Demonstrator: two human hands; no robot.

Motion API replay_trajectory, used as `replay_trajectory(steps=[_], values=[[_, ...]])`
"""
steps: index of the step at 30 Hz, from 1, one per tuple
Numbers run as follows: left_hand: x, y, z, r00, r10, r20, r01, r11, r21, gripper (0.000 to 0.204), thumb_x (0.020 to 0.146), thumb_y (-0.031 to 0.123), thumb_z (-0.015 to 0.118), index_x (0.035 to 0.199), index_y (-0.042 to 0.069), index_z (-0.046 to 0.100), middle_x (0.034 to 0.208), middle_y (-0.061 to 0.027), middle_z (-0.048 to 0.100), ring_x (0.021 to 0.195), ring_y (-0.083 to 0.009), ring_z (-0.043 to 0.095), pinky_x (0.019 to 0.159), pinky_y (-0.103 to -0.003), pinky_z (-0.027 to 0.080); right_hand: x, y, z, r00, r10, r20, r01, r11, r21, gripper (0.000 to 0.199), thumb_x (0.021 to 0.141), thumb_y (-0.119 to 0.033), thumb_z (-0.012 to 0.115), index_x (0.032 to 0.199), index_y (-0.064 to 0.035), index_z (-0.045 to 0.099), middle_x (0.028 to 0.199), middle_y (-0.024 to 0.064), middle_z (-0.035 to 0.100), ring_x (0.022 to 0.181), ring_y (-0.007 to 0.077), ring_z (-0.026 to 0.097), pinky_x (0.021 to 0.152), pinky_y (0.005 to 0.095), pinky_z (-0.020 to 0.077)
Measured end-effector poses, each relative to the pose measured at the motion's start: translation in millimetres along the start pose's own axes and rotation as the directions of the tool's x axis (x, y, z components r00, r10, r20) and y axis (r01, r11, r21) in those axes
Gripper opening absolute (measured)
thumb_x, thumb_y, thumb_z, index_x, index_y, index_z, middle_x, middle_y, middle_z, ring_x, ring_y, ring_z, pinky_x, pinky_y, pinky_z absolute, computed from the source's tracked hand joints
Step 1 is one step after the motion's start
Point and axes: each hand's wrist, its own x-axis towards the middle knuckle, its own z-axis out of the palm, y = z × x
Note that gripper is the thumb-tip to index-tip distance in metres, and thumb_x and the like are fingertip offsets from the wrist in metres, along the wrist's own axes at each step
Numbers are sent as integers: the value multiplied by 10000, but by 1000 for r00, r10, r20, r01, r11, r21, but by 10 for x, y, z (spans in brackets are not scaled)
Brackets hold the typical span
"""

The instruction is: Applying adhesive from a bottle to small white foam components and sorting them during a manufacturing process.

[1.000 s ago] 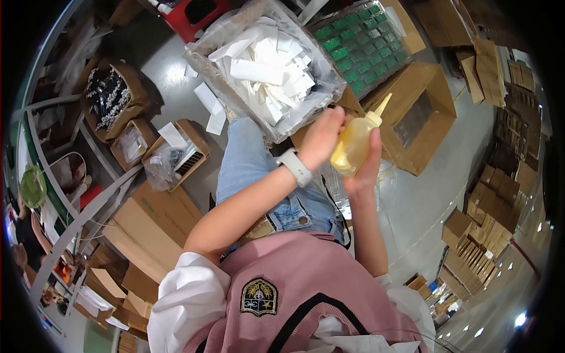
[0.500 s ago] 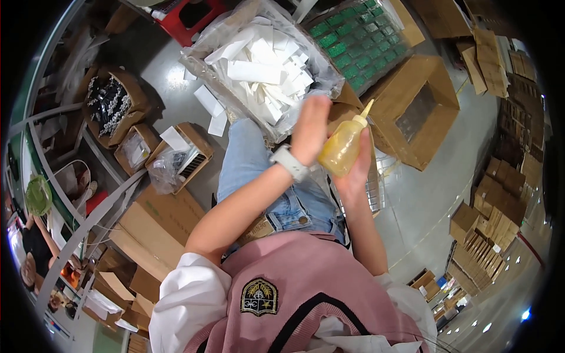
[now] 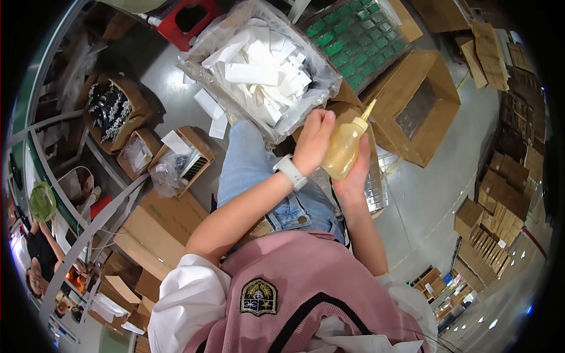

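My right hand (image 3: 355,176) is wrapped round a squeeze bottle (image 3: 342,150) of yellowish, see-through plastic. The bottle tilts, its narrow nozzle pointing up and to the right. Close against the bottle's left side is my left hand (image 3: 313,143), fingers bent and pressed together. Whatever those fingers hold, if anything, is hidden. A white watch (image 3: 290,172) circles my left wrist. Just ahead of both hands stands a plastic-lined box (image 3: 206,73) full of loose white strips (image 3: 253,72).
Right of the lined box lies a tray of green pieces (image 3: 353,44), beside an open carton (image 3: 432,112). Small boxes (image 3: 182,156) and a box of black and silver parts (image 3: 110,112) stand left. A red stool (image 3: 188,23) is behind; another person (image 3: 41,253) is far left.
My left hand has come down slightly toward me, its fingers bending beside the bottle. The bottle stays in my right hand, a little shifted.
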Motion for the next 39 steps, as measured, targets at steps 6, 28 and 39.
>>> replay_trajectory(steps=[6,28,39], values=[[-154,-81,-331,883,101,459,-83,995,-58,737,709,360,761,1232,11,377,1074,-138,566,978,-239,579,870,-311,443,105,-8,-23,971,-231,53,234,902,-362,430,956,-376,436,1199,-22,449,1090,100,570,1015,179,559,900,307,433],[-152,-193,-487,970,107,220,-229,713,663,655,548,232,771,1110,66,479,958,-206,619,872,-389,606,730,-450,500,485,-214,101,912,-222,345,253,-359,-899,533,650,-521,753,574,-47,522,490,101,491,439,213,453,456,369,386],[-81,-2,-317,949,294,117,-305,748,589,597,580,287,781,1063,56,516,871,-203,637,815,-389,612,712,-428,502,394,-52,419,801,-475,364,174,-397,-901,382,644,-381,675,527,-38,555,507,189,540,516,376,570,501,446,445]])
